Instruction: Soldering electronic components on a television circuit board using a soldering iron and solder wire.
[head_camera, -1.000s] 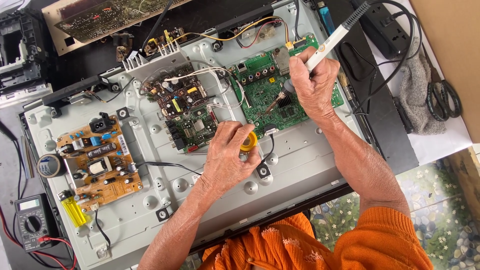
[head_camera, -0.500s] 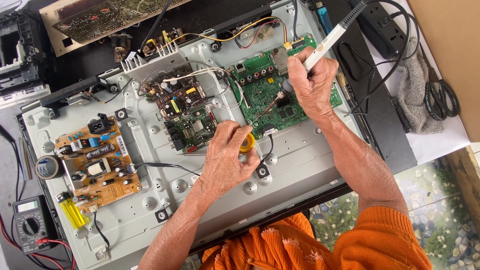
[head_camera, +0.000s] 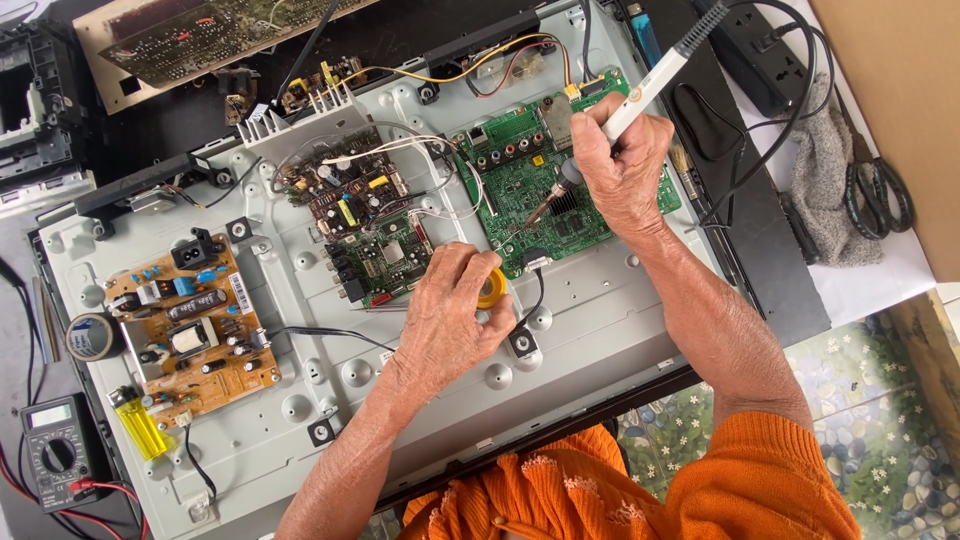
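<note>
My right hand (head_camera: 622, 165) grips a white-handled soldering iron (head_camera: 650, 82), its metal tip pointing down-left onto the green circuit board (head_camera: 520, 175). My left hand (head_camera: 450, 315) rests on the grey metal chassis (head_camera: 590, 310) just below that board, fingers closed around a small yellow round tin (head_camera: 492, 288). A smaller dark green board (head_camera: 385, 258) lies just above the left hand. A brown power board (head_camera: 190, 325) sits at the chassis's left end.
A black multimeter (head_camera: 52, 448) with red leads lies at the lower left, a tape roll (head_camera: 92, 337) and yellow lighter (head_camera: 142, 428) near it. A black power strip (head_camera: 765, 62), grey cloth (head_camera: 828, 185) and coiled cable (head_camera: 880, 195) sit at the right.
My right hand has shifted slightly with the iron, its tip staying over the green board. My left hand stays on the yellow tin.
</note>
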